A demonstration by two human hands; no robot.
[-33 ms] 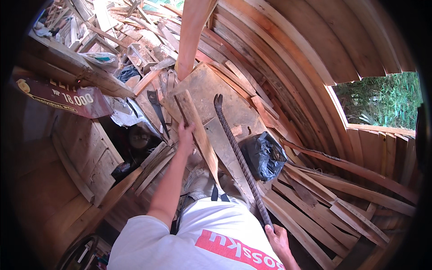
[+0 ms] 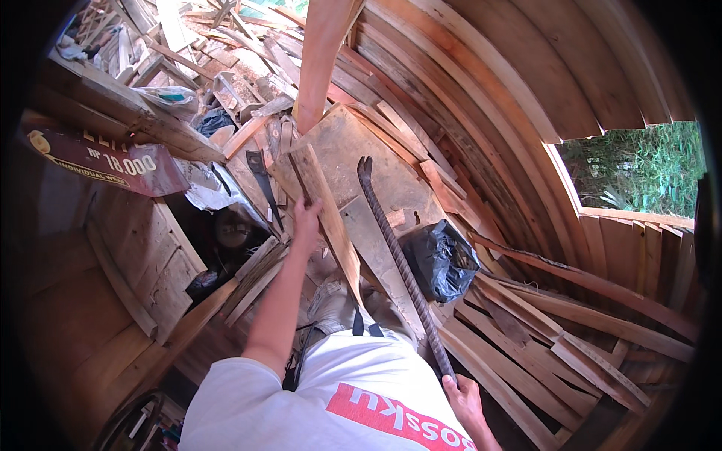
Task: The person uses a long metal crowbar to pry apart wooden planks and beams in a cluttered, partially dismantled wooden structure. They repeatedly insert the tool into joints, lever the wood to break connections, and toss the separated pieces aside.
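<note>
My left hand [image 2: 306, 222] is closed on the left edge of a narrow wooden plank [image 2: 332, 210]. The plank slants from the worktop [image 2: 353, 146] back toward my waist. In my right hand [image 2: 464, 400], low at the right, is the near end of a long dark pry bar [image 2: 398, 259] with a twisted shaft. Its forked, hooked tip points away from me, over the worktop and to the right of the plank. Beyond my left hand lies a handsaw [image 2: 263, 185] with a dark blade. A black plastic bag [image 2: 442, 261] sits right of the pry bar.
Long loose boards [image 2: 519, 353] lie at the lower right. An upright wooden post [image 2: 320, 64] stands at the far side, with a heap of scrap wood [image 2: 218, 56] beyond it. A plank wall [image 2: 466, 83] with a window opening [image 2: 635, 167] rises on the right. A printed cardboard piece [image 2: 105, 161] is at left.
My left hand and the plank have shifted very slightly to the left. The pry bar and my right hand stay where they were.
</note>
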